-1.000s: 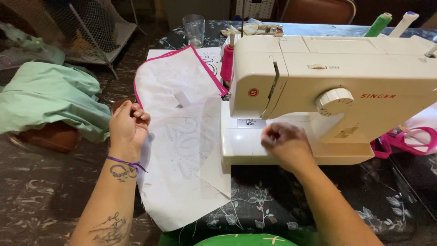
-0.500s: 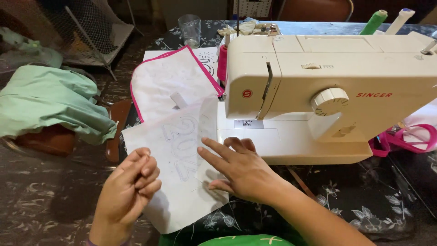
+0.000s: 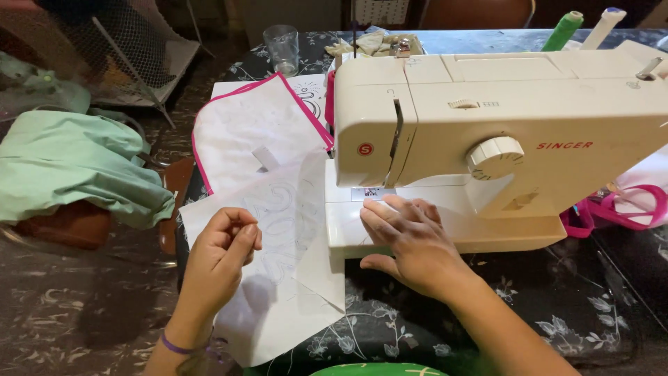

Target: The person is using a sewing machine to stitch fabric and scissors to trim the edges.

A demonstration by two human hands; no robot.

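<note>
The right hand (image 3: pixel 410 240) has moved onto the sewing machine (image 3: pixel 501 132) bed, lying flat and open, while the left hand (image 3: pixel 221 254) stays loosely curled, pinching nothing visible above the white fabric (image 3: pixel 278 209).

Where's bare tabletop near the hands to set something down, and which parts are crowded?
Bare floral tablecloth lies front-right, below the sewing machine base and right of the right hand. A smaller strip lies beneath the white paper sheet. Crowded: paper and pink-edged fabric fill the left, where the left hand hovers; a glass stands behind.
</note>
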